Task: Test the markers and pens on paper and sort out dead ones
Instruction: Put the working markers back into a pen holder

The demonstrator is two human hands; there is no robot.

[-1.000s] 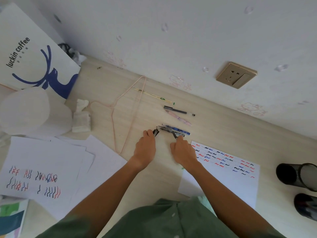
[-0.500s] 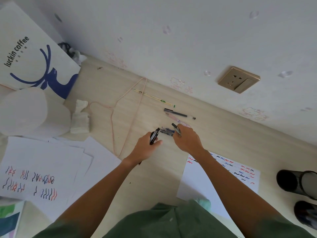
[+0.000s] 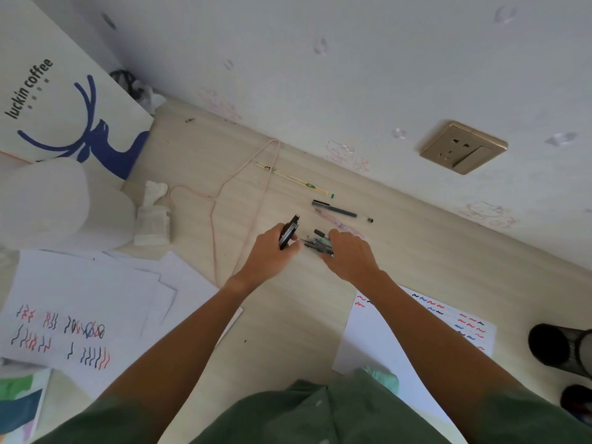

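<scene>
My left hand [image 3: 272, 251] grips a bunch of dark pens [image 3: 289, 231] whose ends stick up past the fingers. My right hand [image 3: 347, 256] holds several more pens [image 3: 317, 243] close to the desk, their tips pointing left toward the other hand. Beyond both hands a black pen [image 3: 341, 211] and a pink pen [image 3: 344, 226] lie loose on the wooden desk [image 3: 288, 315]. A test sheet with red, blue and black squiggles [image 3: 448, 318] lies under my right forearm. Another scribbled sheet [image 3: 61, 334] is at the left.
A pink wire hanger [image 3: 243, 193] and a pair of wrapped chopsticks [image 3: 294, 179] lie near the wall. A crumpled tissue [image 3: 153, 216], a white roll [image 3: 41, 206] and a coffee bag [image 3: 61, 100] stand at the left. Two black mesh pen cups [image 3: 563, 347] lie at the right edge.
Both hands have lifted off the desk with pens gathered in them. The left hand has raised its bunch upward; the right hand has moved left off the test sheet.
</scene>
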